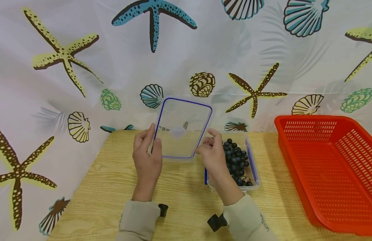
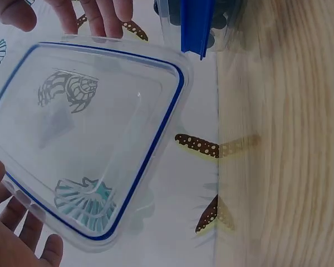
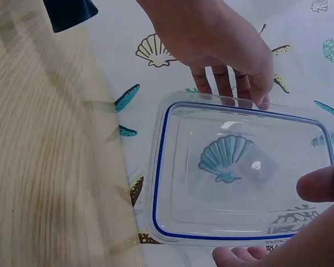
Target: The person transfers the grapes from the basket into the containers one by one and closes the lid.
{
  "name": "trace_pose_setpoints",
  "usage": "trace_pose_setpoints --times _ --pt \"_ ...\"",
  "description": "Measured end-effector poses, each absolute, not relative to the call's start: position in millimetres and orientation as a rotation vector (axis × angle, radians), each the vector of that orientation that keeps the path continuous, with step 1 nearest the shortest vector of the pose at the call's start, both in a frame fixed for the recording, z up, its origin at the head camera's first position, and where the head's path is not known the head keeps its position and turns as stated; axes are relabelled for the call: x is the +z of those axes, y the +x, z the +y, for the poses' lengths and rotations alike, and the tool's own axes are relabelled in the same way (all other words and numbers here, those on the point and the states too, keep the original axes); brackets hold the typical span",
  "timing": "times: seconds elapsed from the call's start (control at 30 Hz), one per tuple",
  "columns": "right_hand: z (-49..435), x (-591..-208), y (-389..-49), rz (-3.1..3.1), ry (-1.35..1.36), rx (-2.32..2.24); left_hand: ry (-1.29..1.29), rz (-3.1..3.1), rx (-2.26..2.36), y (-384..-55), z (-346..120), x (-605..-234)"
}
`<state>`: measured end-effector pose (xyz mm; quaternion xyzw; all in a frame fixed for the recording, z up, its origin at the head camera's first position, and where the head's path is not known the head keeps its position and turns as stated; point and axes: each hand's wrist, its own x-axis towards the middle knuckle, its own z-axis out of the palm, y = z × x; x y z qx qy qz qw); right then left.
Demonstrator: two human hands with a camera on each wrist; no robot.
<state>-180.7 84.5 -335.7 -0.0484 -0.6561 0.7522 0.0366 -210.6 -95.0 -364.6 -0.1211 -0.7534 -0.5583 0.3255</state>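
Note:
A clear plastic lid [image 1: 182,129] with a blue seal line round its border is raised and tilted above the table. My left hand [image 1: 147,157] grips its left edge, fingers and thumb on either side. At the opposite edge, my right hand [image 1: 214,155] holds the lid near its lower right corner; in the right wrist view the right thumb [image 3: 323,184] lies over the lid. Behind my right hand stands a clear container [image 1: 256,172] with dark grapes [image 1: 236,160] inside, partly hidden by that hand and forearm. A blue clip [image 2: 196,28] hangs on the container's side.
A red perforated plastic basket [image 1: 297,187] stands at the right of the wood-grain table [image 1: 107,187]. White cloth [image 1: 180,63] printed with starfish and shells hangs behind the table's back edge. Dark straps [image 1: 216,222] show at both cuffs.

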Motion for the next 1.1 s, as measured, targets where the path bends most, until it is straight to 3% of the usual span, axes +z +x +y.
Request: trace_pose_setpoints --times 0.5,0.87,1.1 --pt "95 -331 -180 -1.948 0.052 2.325 -0.263 -2.002 -1.722 -211 -102 -358" --pt "106 -325 -178 -1.854 0.186 2.223 -0.392 -1.788 -2.066 -208 -102 -347" --pt "107 -319 -173 -1.853 0.156 2.127 -0.394 -1.801 -2.095 -207 -98 -352"
